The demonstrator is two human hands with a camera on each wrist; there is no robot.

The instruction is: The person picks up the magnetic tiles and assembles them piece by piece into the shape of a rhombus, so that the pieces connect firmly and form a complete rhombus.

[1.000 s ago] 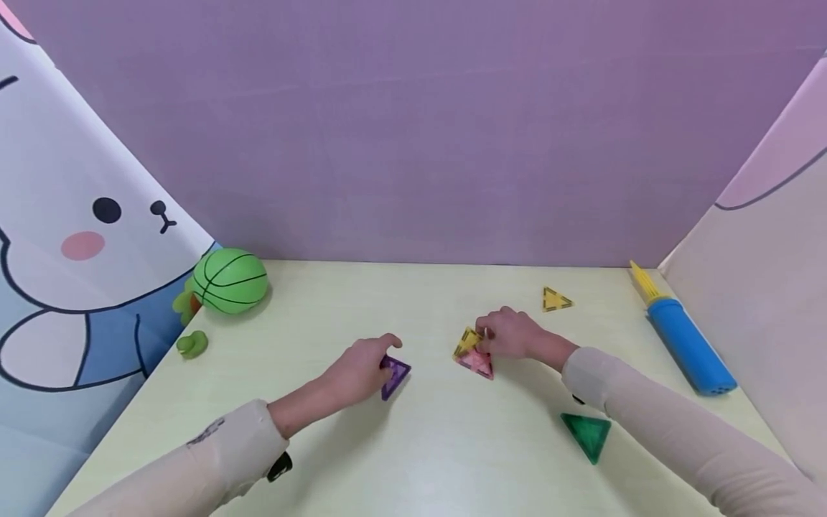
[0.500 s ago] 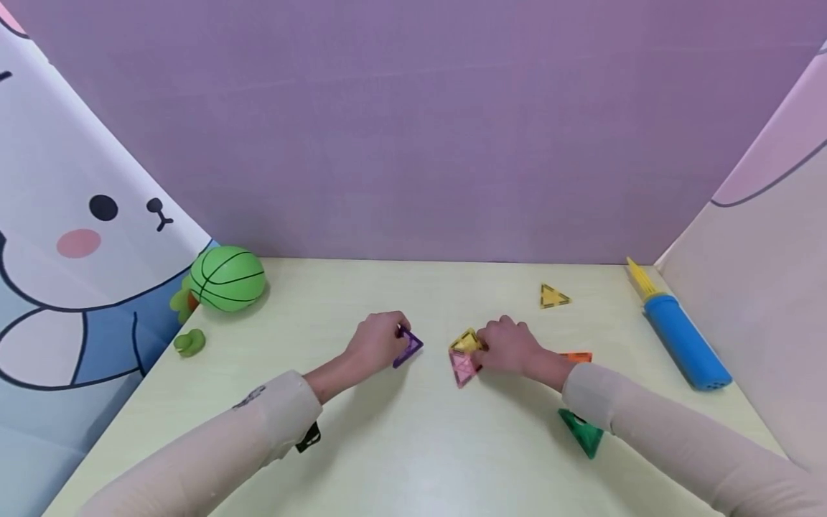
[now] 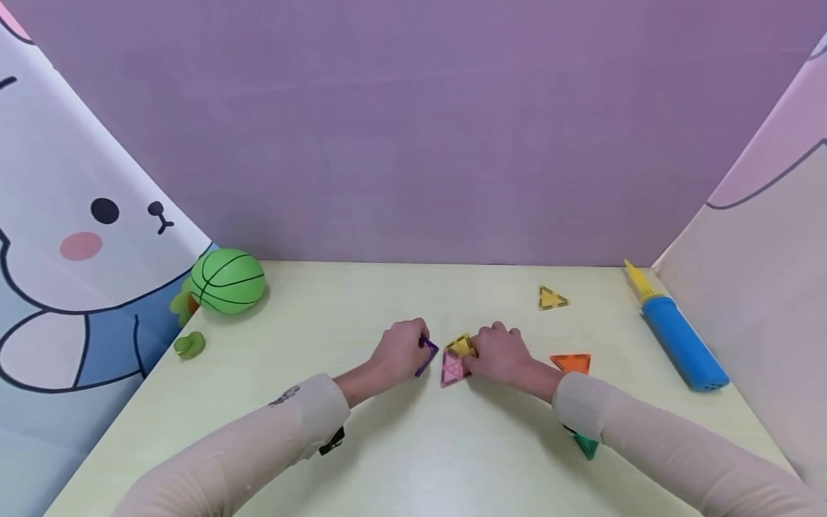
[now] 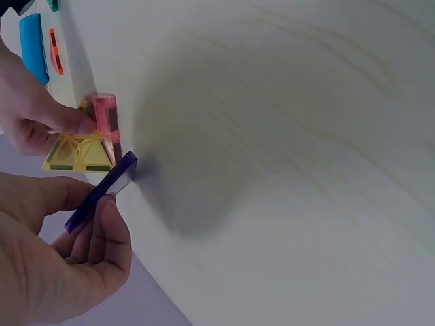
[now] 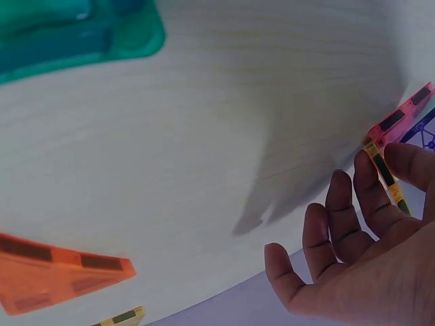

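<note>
The left hand (image 3: 400, 350) pinches a purple triangular tile (image 3: 426, 355) on edge between thumb and fingers; the left wrist view shows the tile (image 4: 102, 191) tilted close beside the pink one (image 4: 107, 122). A yellow tile (image 3: 461, 345) and a pink tile (image 3: 453, 368) stand joined, just right of the purple tile. Thumb and index finger of the right hand (image 3: 502, 354) grip the yellow tile, seen in the right wrist view (image 5: 385, 171); its other fingers are loosely spread. Whether purple and pink touch, I cannot tell.
An orange tile (image 3: 572, 362) and a green tile (image 3: 586, 445) lie partly behind the right sleeve. Another yellow triangle (image 3: 552, 298) lies farther back. A blue pump (image 3: 686, 345) is at the right edge, a green ball (image 3: 228, 281) and small green toy (image 3: 190, 345) at left.
The left hand has moved right with the purple tile, close to the joined pair. The right hand has shifted slightly left with the yellow and pink tiles, which have turned. The orange tile has come into view.
</note>
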